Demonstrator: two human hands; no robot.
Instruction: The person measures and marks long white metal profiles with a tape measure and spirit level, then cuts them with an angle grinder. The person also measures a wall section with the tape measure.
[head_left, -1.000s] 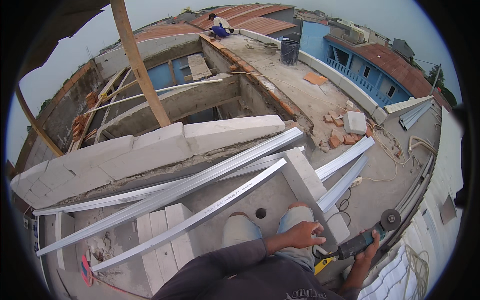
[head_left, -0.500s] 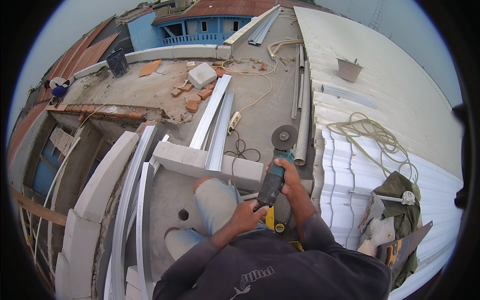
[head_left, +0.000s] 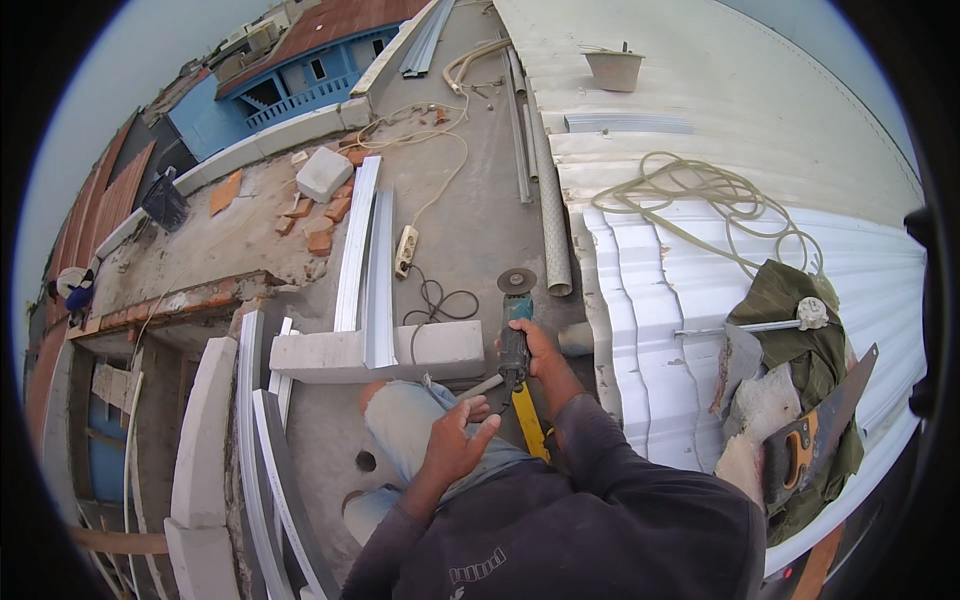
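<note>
In my right hand (head_left: 540, 352) is a teal and black angle grinder (head_left: 514, 352), held upright with its dark cutting disc (head_left: 517, 281) at the far end. The fingers wrap round the grinder's body from the right. My left hand (head_left: 458, 442) is off the tool, over my thigh, with fingers apart and nothing in it. Just below the grinder lies a yellow bar-shaped tool (head_left: 529, 420), partly hidden by my right arm. A pale aerated concrete block (head_left: 440, 348) sits ahead of my knees, with metal channels (head_left: 379, 270) resting on it.
An extension socket (head_left: 406, 250) with cables lies ahead. On my right, white corrugated roofing (head_left: 640, 330) carries a coiled hose (head_left: 720, 190) and a handsaw (head_left: 815, 440). Long metal profiles (head_left: 262, 450) and a block wall (head_left: 200, 430) border the left, beside a recess. Another person (head_left: 75, 287) is far left.
My left hand has let go of the grinder's rear end and opened, moving away to the left. The grinder remains in my right hand. The view has turned to the right.
</note>
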